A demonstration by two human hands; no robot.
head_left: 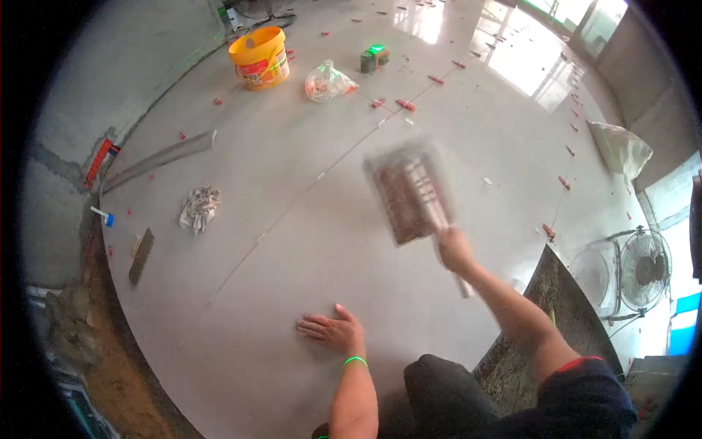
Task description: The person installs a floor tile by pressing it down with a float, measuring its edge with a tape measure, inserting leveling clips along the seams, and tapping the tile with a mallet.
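My left hand lies flat on the pale grey floor tile, fingers spread, with a green light line across the wrist. My right hand is wrapped round the light handle of a flat rectangular paddle-like tool. The tool is smeared by motion, and its broad reddish-brown face is over the tiles, right of the thin joint line. Whether it touches the floor I cannot tell. Left of my hands are a crumpled cloth and a flat dark blade.
A yellow bucket, a clear plastic bag and a device with green light stand farther back. Red wedges line the joints. A fan stands right, beside a dark untiled patch. The tile edge drops off at left.
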